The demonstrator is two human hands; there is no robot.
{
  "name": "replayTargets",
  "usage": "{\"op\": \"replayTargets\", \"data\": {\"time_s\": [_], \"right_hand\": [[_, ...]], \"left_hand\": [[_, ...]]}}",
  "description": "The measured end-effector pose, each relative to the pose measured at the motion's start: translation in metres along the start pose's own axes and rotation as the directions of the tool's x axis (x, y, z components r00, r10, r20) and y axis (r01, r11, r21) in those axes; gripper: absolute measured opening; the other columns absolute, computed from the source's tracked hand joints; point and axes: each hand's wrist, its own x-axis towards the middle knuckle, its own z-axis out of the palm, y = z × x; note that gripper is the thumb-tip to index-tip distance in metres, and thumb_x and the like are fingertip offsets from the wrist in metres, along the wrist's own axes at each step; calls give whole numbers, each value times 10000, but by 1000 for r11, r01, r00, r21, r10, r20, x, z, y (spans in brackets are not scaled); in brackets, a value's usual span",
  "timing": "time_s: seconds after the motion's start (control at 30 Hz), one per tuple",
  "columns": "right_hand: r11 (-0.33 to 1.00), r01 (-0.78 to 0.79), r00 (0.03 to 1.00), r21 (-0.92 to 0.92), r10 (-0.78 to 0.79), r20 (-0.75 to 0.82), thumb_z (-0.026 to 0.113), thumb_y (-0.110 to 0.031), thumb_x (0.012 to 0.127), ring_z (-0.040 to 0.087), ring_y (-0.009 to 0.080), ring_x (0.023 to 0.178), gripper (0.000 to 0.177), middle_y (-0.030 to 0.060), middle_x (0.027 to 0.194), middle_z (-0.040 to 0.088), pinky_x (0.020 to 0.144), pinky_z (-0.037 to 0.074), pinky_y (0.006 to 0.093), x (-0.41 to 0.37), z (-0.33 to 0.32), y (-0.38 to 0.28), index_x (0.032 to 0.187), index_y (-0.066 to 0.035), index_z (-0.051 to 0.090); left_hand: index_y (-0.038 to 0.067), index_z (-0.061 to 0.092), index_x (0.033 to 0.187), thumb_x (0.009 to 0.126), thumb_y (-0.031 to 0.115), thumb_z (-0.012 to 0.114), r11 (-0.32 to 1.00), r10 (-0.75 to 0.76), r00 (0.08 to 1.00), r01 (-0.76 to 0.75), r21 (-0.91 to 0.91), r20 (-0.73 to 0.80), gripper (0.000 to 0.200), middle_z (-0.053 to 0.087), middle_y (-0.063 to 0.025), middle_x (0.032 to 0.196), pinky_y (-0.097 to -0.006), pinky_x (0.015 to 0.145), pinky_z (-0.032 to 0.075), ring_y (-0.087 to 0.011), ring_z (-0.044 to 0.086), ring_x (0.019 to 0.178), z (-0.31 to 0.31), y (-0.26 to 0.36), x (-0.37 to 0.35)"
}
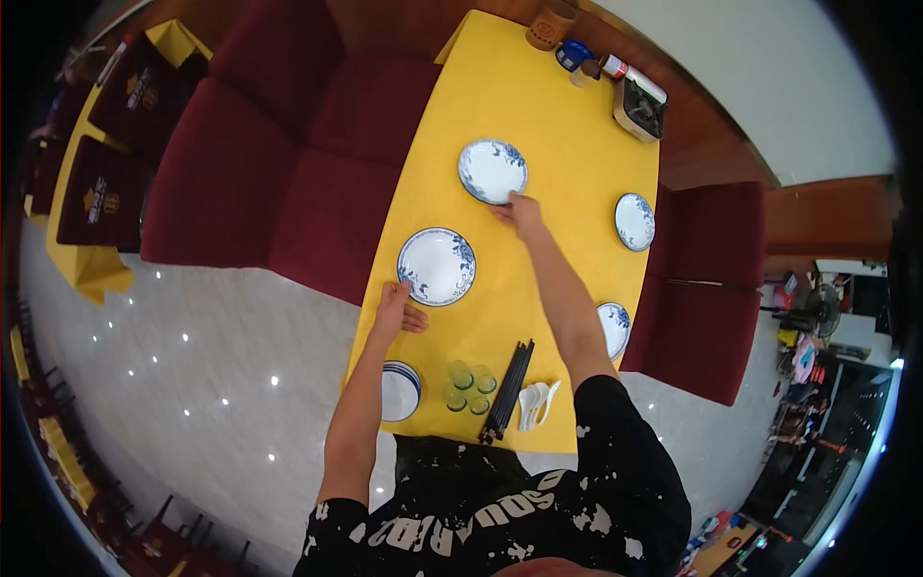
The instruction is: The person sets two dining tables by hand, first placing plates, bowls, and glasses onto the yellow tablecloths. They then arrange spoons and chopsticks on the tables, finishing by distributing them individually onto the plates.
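Observation:
My left hand [396, 310] is at the near-left rim of a white plate [437, 267] with a blue flower pattern, thumb on the edge and the other fingers just below it. Further along the table, my right hand [519, 213] pinches the near rim of a second blue-and-white plate [492, 170]. Close to my body stand a stack of bowls or plates [399, 392], several green-tinted glasses [461, 377], a bundle of dark chopsticks [508, 392] and white soup spoons [536, 402].
On the right edge of the yellow-covered table [567, 279] are two more patterned plates, one far [635, 222] and one near [613, 330]. A portable gas stove [638, 111], a blue object [573, 55] and a brown cup-shaped container [550, 26] stand at the far end. Dark red seats [336, 216] flank the table.

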Motion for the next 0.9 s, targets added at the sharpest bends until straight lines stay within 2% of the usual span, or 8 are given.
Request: {"op": "replayTargets", "data": {"time_s": [0.03, 0.23, 0.4, 0.47, 0.57, 0.63, 0.73, 0.9], "right_hand": [[988, -13, 1000, 155, 11, 15, 467, -308, 1022, 704, 236, 763, 403, 162, 933, 684, 627, 578, 335, -8, 18, 5, 1162, 65, 527], [955, -1, 993, -297, 37, 116, 399, -438, 1019, 702, 227, 714, 525, 171, 898, 706, 611, 560, 327, -66, 42, -10, 1069, 46, 594], [360, 388, 659, -848, -752, -18, 544, -291, 912, 555, 397, 1157, 423, 227, 1177, 628, 964, 448, 494, -74, -73, 29, 1194, 23, 576], [227, 112, 565, -967, -815, -126, 513, -303, 909, 427, 375, 1316, 538, 215, 1411, 473, 1081, 354, 484, -80, -133, 60, 1338, 22, 479], [144, 154, 581, -978, -813, -28, 496, -295, 922, 319, 385, 1396, 625, 204, 1513, 350, 1140, 273, 492, -105, -156, 84, 1444, 18, 354], [157, 164, 602, -974, -798, -27, 486, -288, 931, 301, 377, 1412, 616, 202, 1525, 335, 1154, 256, 480, -99, -162, 69, 1453, 12, 353], [222, 180, 632, -958, -773, -60, 484, -279, 930, 302, 366, 1417, 599, 196, 1527, 338, 1162, 246, 472, -107, -161, 77, 1447, 3, 375], [255, 198, 618, -947, -782, -82, 496, -261, 910, 328, 348, 1409, 580, 184, 1513, 372, 1160, 249, 472, -100, -164, 75, 1426, -7, 419]], "left_hand": [[120, 336, 1099, 998, 515, 434, 1000, 7, 1000, -7, 7, -1, 420, 650, -216, 739, -345, 465, 557, -284, 669, 545, 1, 1, -1], [89, 369, 1098, 993, 529, 432, 1000, 4, 1000, -4, 5, -3, 457, 655, -211, 745, -343, 461, 556, -266, 667, 535, 8, 3, -1], [46, 514, 1140, 1007, 465, 430, 992, 77, 931, -35, 121, -356, 447, 664, -181, 801, -327, 495, 511, -244, 625, 530, -4, 0, -1], [-2, 549, 1125, 983, 354, 520, 721, 645, 652, -347, 600, -398, 384, 665, -180, 900, -391, 637, 515, -293, 653, 731, 0, 13, 9], [-16, 593, 1119, 877, 188, 644, 247, 870, 493, -409, 879, -15, 320, 634, -212, 1069, -463, 877, 452, -378, 575, 1038, 53, 80, 53], [25, 575, 1230, 851, 293, 686, -110, 875, 384, -438, 892, 296, 477, 577, -227, 1219, -507, 969, 407, -410, 508, 1163, 102, 117, 103], [224, 345, 1501, 792, 652, 637, -278, 692, 648, -167, 946, 318, 878, 196, -243, 1557, -709, 1051, 227, -488, 156, 1426, 186, 161, 139], [310, 197, 1552, 748, 803, 528, -319, 635, 728, -56, 946, 257, 1000, 15, -205, 1613, -805, 1003, 99, -457, -43, 1468, 220, 166, 197]]}}
